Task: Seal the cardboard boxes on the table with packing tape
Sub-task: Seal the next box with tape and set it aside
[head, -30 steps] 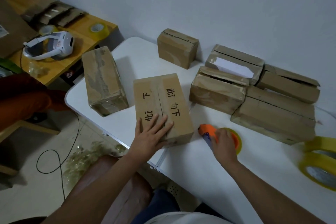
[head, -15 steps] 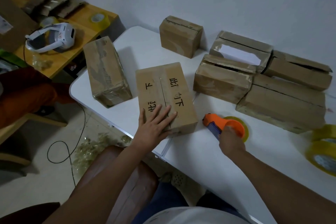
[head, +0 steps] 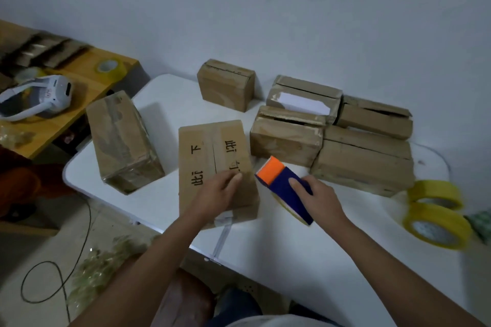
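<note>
Your left hand (head: 220, 194) rests flat on the unsealed printed brown cardboard box (head: 215, 164), your right hand (head: 320, 200) grips the orange-and-blue tape dispenser (head: 285, 188) beside it, and the slit-topped cardboard boxes (head: 332, 135) beyond your hands look untaped.

Seven cardboard boxes stand on the white table (head: 305, 268): one nearest the front edge (head: 216, 167), one left of it (head: 123, 141), five behind. Three yellow tape rolls: two at its right end (head: 435, 210), one on the wooden desk (head: 110, 68). One tape dispenser (head: 285, 186). One white headset (head: 39, 95).

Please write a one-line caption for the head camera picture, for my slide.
Left hand rests on a marked cardboard box while the right hand holds an orange-and-blue tape dispenser beside it.
</note>
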